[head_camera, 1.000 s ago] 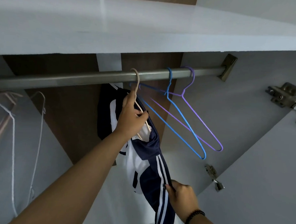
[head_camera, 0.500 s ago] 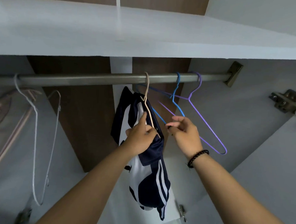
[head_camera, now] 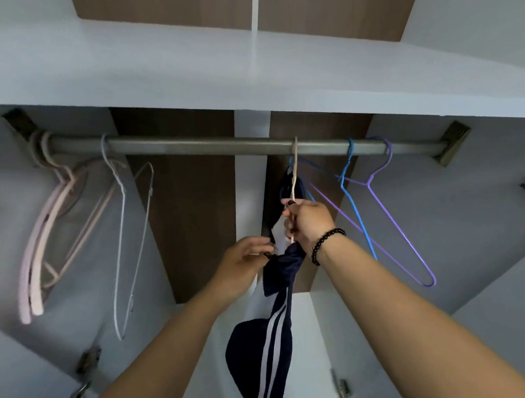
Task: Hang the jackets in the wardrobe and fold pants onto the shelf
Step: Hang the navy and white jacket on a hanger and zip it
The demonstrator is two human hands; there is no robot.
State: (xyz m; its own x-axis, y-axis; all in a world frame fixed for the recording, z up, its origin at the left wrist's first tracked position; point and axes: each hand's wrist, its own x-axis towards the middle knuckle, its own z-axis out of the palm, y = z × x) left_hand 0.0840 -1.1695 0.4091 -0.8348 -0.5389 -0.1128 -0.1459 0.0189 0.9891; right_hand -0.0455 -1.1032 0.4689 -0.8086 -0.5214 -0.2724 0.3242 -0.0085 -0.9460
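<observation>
Now | jacket (head_camera: 270,336): navy, white stripes, bunched on beige hanger (head_camera: 294,170) | both hands' fingers pinch it

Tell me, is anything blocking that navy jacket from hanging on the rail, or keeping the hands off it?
Nothing visible. The beige hanger carrying the navy jacket is already hooked over the rail. The right hand holds the hanger; the left hand pinches the jacket's edge. The blue hanger hangs beside it.
</observation>
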